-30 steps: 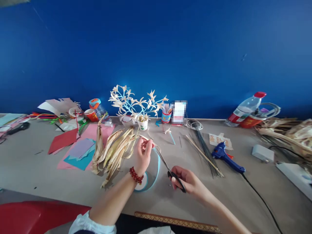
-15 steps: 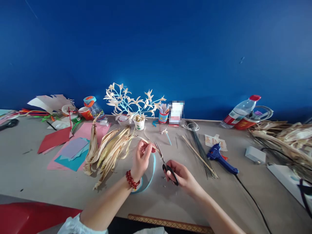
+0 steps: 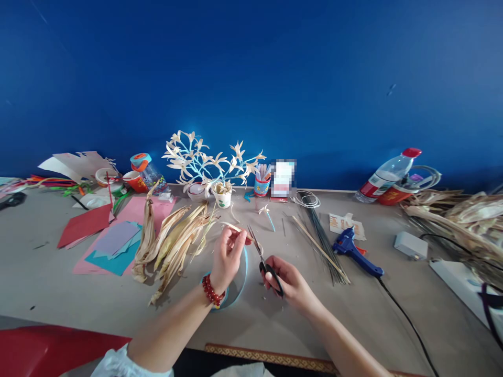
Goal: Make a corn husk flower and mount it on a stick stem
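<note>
My left hand [image 3: 232, 251] is closed in a pinch on a thin pale strip of corn husk [image 3: 231, 226]. My right hand [image 3: 285, 280] grips black-handled scissors [image 3: 271, 276], whose blades point up and left beside the strip, close to my left fingertips. Whether the blades touch the strip I cannot tell. A loop of light blue tape [image 3: 244, 277] lies on the table behind my left wrist, its roll partly hidden. Dried corn husks [image 3: 183, 241] are spread left of my left hand. A single husk flower on a blue stem [image 3: 269, 217] lies beyond the scissors.
White husk flowers [image 3: 196, 162] stand in a paper cup [image 3: 222, 199] at the back. On the right are a blue glue gun [image 3: 357, 254] with its cord, dark wire stems [image 3: 320, 241], a plastic bottle [image 3: 387, 178] and a white adapter [image 3: 411, 245]. Coloured paper [image 3: 84, 225] lies left.
My right hand and the scissors have shifted very slightly left. My left hand keeps its pinch on the strip. The whole view has moved a little.
</note>
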The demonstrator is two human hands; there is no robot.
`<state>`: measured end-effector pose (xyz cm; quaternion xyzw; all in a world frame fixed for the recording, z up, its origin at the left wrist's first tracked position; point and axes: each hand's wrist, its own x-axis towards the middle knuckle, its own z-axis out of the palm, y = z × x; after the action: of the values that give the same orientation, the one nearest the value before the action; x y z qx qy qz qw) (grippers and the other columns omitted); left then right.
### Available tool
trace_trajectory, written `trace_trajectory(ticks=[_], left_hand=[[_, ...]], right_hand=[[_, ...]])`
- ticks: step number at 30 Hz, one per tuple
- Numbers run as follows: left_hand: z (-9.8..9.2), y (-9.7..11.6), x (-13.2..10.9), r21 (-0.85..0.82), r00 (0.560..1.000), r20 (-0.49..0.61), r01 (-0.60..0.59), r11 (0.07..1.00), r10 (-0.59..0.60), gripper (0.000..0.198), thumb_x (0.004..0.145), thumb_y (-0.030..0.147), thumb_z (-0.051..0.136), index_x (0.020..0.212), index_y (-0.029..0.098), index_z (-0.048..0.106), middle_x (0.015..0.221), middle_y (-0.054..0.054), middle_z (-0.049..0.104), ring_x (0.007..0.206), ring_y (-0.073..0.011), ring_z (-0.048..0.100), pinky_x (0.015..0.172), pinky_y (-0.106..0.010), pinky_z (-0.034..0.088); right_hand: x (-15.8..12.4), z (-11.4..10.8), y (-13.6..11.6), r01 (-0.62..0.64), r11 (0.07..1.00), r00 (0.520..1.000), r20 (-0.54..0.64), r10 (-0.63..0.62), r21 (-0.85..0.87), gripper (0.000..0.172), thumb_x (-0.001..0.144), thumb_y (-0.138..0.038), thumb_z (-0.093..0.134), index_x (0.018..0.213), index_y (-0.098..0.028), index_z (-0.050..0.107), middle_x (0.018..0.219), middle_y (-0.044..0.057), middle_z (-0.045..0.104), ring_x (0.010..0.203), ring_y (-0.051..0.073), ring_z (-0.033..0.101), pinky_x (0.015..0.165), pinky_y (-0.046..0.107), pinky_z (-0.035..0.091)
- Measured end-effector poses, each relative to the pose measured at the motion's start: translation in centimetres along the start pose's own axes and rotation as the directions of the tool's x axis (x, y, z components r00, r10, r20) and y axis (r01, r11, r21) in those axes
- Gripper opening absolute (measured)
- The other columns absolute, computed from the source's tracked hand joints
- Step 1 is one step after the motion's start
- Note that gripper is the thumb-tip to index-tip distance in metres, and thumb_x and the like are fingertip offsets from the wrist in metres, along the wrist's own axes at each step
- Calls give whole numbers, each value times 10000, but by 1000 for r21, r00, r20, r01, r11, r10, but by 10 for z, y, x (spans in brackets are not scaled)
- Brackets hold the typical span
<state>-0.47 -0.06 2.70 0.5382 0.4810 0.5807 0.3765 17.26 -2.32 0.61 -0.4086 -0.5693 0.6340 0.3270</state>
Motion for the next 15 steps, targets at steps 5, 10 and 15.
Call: trace_trajectory(ticks=[5,10,15], left_hand=[[0,-2,2,-44,1000,3,26,999,-26,214,929,421,577,868,215,585,804,-18,666,771,-173,689,771,-298,536],[0,-3,3,-74,1000,23,23,997,-21,216,931,420,577,883,210,597,814,-24,670,783,-177,692,778,-309,544],[-1,-2,2,-51,999,32,25,998,-23,215,929,421,577,890,213,615,822,-28,680,779,-174,682,776,-300,538]], right_hand=[[0,-2,2,-10,999,1000,-21,9,-44,514,779,-698,615,743,-213,448,592,-33,514,513,92,396,443,203,284],[1,-6,5,11,998,999,-50,-14,-63,528,770,-706,617,709,-211,446,547,-48,488,504,91,395,469,212,296],[-1,-6,4,19,1000,1000,-16,-19,-8,559,756,-742,619,745,-207,456,593,-26,531,500,92,404,458,214,301]])
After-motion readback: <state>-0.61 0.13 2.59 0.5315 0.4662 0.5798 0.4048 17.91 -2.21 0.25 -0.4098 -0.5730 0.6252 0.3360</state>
